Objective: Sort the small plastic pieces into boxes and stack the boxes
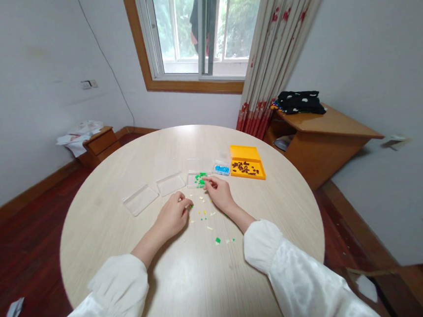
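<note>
My right hand [219,193] is over the near right edge of a clear plastic box [190,181] holding small green pieces [199,179]. Its fingers are pinched together at the green pieces; anything between them is too small to make out. Lower and to the left, my left hand [172,214] is just above the table with its fingers curled together. A tiny green piece [192,206] shows at its fingertips. Between and below the hands lie loose bits: cream pieces [209,228], yellow pieces [205,212] and a larger green piece [217,240].
Two more clear boxes [140,200] stand to the left on the round table [186,289]. At the right are a small clear box with blue pieces [222,169] and an open yellow-orange case [244,151] with dark brown pieces [242,168]. A wooden cabinet [336,123] stands beyond the table.
</note>
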### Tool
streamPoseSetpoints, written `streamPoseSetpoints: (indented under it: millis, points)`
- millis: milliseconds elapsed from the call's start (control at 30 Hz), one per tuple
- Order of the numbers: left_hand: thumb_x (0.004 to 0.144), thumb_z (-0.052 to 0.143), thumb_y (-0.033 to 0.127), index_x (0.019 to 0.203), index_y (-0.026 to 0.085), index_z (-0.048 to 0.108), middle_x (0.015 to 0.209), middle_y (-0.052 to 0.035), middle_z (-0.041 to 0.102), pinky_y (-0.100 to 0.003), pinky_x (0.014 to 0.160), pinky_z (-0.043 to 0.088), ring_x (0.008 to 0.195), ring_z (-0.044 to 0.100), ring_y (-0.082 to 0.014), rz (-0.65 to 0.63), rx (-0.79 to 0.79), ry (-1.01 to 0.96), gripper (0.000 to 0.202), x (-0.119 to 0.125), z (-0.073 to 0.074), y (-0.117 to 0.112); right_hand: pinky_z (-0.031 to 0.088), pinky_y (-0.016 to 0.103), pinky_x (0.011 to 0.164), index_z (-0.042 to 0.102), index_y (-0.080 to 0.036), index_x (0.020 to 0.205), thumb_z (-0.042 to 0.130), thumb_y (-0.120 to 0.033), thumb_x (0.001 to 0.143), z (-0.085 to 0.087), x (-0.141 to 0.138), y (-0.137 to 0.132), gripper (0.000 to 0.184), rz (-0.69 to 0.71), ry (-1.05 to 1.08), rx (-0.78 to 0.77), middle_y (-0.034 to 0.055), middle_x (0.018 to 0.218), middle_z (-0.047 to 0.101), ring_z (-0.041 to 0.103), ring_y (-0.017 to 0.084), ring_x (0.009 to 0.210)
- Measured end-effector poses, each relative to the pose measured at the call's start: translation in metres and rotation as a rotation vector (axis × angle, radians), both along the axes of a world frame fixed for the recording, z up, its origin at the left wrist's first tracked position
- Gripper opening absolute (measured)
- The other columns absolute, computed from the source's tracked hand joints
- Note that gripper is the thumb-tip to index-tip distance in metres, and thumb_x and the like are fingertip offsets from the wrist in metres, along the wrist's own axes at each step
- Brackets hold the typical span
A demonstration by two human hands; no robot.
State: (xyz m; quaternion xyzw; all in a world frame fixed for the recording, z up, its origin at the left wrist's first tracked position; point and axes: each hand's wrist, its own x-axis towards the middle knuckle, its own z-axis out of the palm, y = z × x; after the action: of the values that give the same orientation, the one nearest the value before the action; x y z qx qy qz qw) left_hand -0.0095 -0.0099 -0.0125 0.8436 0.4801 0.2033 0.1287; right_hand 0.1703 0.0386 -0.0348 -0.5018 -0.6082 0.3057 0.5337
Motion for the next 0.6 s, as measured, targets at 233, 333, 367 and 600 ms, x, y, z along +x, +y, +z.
streamPoseSetpoints:
  millis: [233, 333, 367, 600]
  points:
    - [0.074, 0.041, 0.007, 0.086, 0.016, 0.062, 0.091, -0.0076, 0.055, -0.032, 0.079, 0.044, 0.087, 0.053, -0.0196, 0.077, -0.026, -0.052, 0.026, -0.004, -0.004, 0.004, 0.041, 0.022, 0.053, 0.068, -0.016, 0.087, 0.048, -0.024, 0.078, 0.003, -0.002, -0.007, 0.023, 0.122, -0.138, 0.028, -0.0012, 0.057, 0.059, 0.053, 0.012, 0.052]
    - [0.075, 0.043, 0.01, 0.084, 0.017, 0.062, 0.091, -0.0073, 0.055, -0.032, 0.077, 0.044, 0.084, 0.054, -0.019, 0.075, -0.021, -0.058, 0.022, -0.008, -0.007, 0.006, 0.039, 0.022, 0.053, 0.069, -0.016, 0.086, 0.048, -0.024, 0.078, 0.003, -0.001, -0.007, 0.024, 0.117, -0.153, 0.028, -0.0015, 0.056, 0.058, 0.051, 0.011, 0.051]
    - [0.076, 0.044, 0.011, 0.084, 0.017, 0.063, 0.091, -0.0073, 0.055, -0.032, 0.076, 0.044, 0.083, 0.054, -0.0189, 0.071, -0.019, -0.058, 0.021, -0.009, -0.007, 0.007, 0.039, 0.022, 0.053, 0.069, -0.016, 0.086, 0.047, -0.025, 0.078, 0.003, -0.001, -0.007, 0.024, 0.115, -0.155, 0.026, -0.0015, 0.056, 0.058, 0.05, 0.011, 0.051]
    - [0.079, 0.045, 0.016, 0.088, 0.017, 0.065, 0.095, -0.0073, 0.055, -0.032, 0.079, 0.044, 0.083, 0.055, -0.018, -0.013, -0.046, -0.063, 0.022, -0.012, 0.002, 0.004, 0.038, 0.021, 0.052, 0.069, -0.017, 0.086, 0.048, -0.025, 0.079, 0.002, -0.001, -0.008, 0.024, 0.11, -0.167, 0.028, -0.0024, 0.054, 0.056, 0.048, 0.011, 0.05]
